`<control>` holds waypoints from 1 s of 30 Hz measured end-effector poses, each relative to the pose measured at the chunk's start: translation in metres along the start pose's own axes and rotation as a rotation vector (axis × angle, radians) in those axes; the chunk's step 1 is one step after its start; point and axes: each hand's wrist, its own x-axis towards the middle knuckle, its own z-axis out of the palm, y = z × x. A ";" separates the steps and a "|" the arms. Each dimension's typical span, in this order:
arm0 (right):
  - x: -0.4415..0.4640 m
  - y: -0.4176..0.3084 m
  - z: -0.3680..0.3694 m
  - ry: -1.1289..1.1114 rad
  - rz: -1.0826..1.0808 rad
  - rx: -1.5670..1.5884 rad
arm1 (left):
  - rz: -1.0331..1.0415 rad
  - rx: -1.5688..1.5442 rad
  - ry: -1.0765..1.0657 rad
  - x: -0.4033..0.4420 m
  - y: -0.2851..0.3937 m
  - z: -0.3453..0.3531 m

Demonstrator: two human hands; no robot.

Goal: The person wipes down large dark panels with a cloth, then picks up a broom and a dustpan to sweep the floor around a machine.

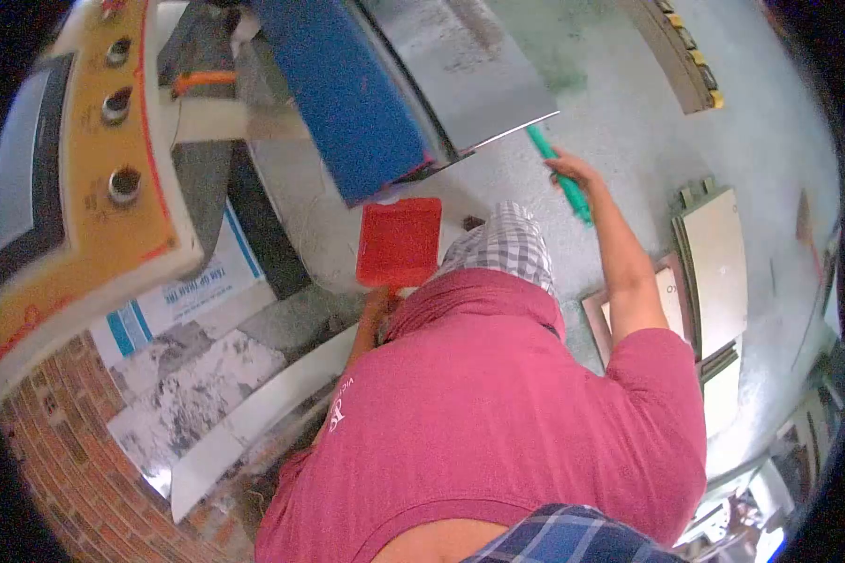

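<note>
My left hand (377,305) is closed at the handle end of a red plastic dustpan (401,242); my arm and shirt partly cover the grip. The pan lies below the edge of a blue machine panel (347,103) and looks empty. Out to the right, my right hand (575,171) wraps round a green handle (573,199). The handle's far end runs under the edge of a grey metal sheet (479,84), so whatever is fixed there is hidden. My maroon shirt (498,394) and checked legwear (502,249) fill the middle.
A yellow control panel with black knobs (117,106) stands close on the left. Below it lie printed cardboard (192,291) and a brick-patterned surface (66,432). Flat boards (718,272) lean on the right. A rail with yellow-black pieces (690,56) is at the upper right.
</note>
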 end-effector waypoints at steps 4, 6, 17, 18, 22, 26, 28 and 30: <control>-0.022 -0.001 0.060 -0.201 0.116 0.063 | -0.269 -0.106 -0.026 0.021 0.011 0.003; -0.010 0.010 0.089 -0.369 0.178 0.026 | -0.166 0.099 0.022 -0.014 0.057 0.013; 0.083 0.057 0.021 -0.239 0.353 0.210 | -0.268 -0.164 0.098 -0.031 0.061 0.073; 0.082 0.050 -0.012 -0.222 0.346 0.176 | -0.290 -0.156 0.121 -0.040 0.070 0.087; 0.068 0.037 -0.119 -0.030 0.160 0.386 | -0.325 -0.117 0.196 -0.056 0.132 0.149; -0.009 -0.032 -0.178 0.076 0.122 0.188 | -0.284 -0.112 0.159 -0.040 0.165 0.186; 0.003 0.006 -0.200 -0.036 0.122 0.104 | -0.244 -0.152 0.087 -0.024 0.164 0.198; -0.020 -0.005 -0.227 -0.222 0.151 -0.026 | -0.201 -0.119 0.154 -0.007 0.177 0.215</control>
